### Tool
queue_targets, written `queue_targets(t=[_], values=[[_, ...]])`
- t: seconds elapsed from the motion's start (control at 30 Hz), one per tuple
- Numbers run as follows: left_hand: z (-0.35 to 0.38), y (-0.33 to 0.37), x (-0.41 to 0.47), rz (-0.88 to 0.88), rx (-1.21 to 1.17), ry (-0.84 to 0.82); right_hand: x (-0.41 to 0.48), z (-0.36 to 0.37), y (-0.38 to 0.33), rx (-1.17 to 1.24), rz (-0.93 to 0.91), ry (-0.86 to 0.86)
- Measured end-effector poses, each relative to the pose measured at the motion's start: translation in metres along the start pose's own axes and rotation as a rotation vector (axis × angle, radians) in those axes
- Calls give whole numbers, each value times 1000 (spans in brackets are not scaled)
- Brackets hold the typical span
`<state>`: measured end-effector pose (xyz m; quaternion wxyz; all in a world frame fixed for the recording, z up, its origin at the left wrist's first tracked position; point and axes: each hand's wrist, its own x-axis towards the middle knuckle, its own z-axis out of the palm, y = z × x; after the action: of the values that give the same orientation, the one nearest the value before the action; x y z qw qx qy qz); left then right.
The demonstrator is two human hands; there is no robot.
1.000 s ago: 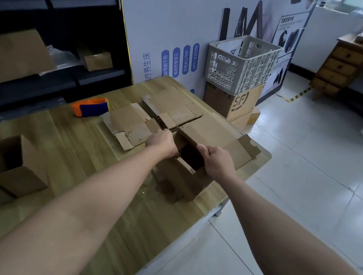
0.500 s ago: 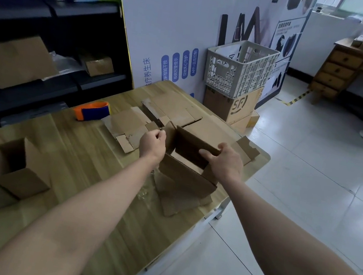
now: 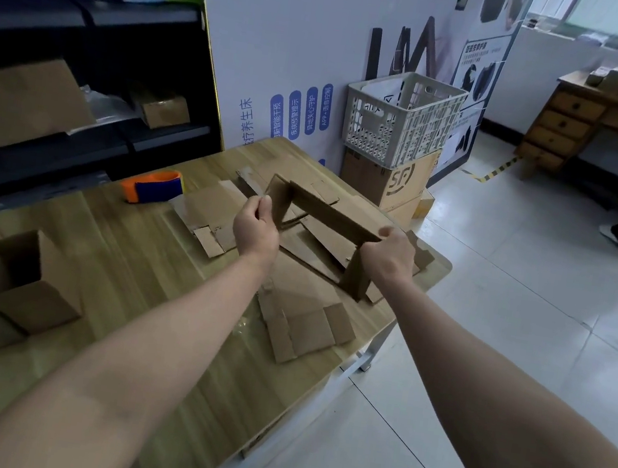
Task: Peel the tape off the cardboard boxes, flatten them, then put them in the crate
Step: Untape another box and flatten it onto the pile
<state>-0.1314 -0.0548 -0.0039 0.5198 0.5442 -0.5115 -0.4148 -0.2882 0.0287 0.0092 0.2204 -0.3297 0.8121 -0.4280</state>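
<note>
The brown cardboard box [image 3: 326, 212], opened into a hollow sleeve with loose flaps, is held up between both hands over the far right part of the pale wooden counter [image 3: 126, 266]. The left hand [image 3: 256, 226] pinches the box's left end panel between thumb and curled fingers. The right hand [image 3: 388, 257] is curled round the right corner, where a short side panel hangs down towards the counter.

The box's long panel runs from the far left, at the left hand, to the near right, at the right hand, so its long axis lies slantwise across the counter. The hollow faces the camera, and flat cardboard shows through it.

Flattened brown cardboard pieces [image 3: 214, 215] lie under and behind the held box, and another flattened piece [image 3: 305, 325] lies nearer, just beside the counter's right edge. An orange and blue tape dispenser [image 3: 156, 187] sits left of the left hand. An open-topped brown cardboard box [image 3: 16, 278] stands upright at the counter's left side, well apart from both hands.

The right hand is near the counter's rounded far right corner. Past that corner, the white plastic lattice crate [image 3: 400, 123] stands on a brown printed carton [image 3: 387, 181], against a white printed board [image 3: 303, 72]. Light tiled floor [image 3: 529, 306] lies open to the right.
</note>
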Motion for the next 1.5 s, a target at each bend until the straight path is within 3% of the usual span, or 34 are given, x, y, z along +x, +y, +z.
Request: queue_targets(t=[0.13, 0.23, 0.3, 0.43, 0.57, 0.73, 0.97, 1.03, 1.17, 1.2, 1.3, 1.37, 1.43, 1.5], values=[[-6, 0, 14, -238, -280, -58, -8, -1, 4, -60, -132, -129], [-9, 0, 12, -449, -370, -146, -14, 3, 2, -96, -241, -178], [-11, 1, 9, -569, -391, -103, -17, 6, 1, -132, -314, -250], [-21, -11, 16, -612, -382, -4, -22, 10, 3, -191, -391, -344], [-30, -18, 16, -536, -449, 12, -24, 17, 2, -189, -417, -405], [-50, -16, 22, -651, -566, -176, -16, 13, 12, -105, -273, -287], [-72, -13, 21, -891, -375, -409, -5, 1, 20, 222, 2, -294], [-76, -10, 21, -863, -269, -424, -3, -3, 23, 410, 102, -238], [-62, -6, 10, -803, -100, -348, -1, 1, 11, 1140, 351, -253], [-56, -5, 7, -782, -102, -333, -1, 5, 7, 1189, 380, -232], [-47, -2, -3, -754, -106, -289, 1, 19, -6, 944, 411, -98], [-49, -1, -10, -766, -85, -364, 2, 24, -12, 727, 461, -33], [-56, 0, -18, -808, -48, -472, 6, 28, -14, 621, 502, -22], [-66, -5, -19, -785, 85, -424, 8, 31, -12, 622, 489, -72]])
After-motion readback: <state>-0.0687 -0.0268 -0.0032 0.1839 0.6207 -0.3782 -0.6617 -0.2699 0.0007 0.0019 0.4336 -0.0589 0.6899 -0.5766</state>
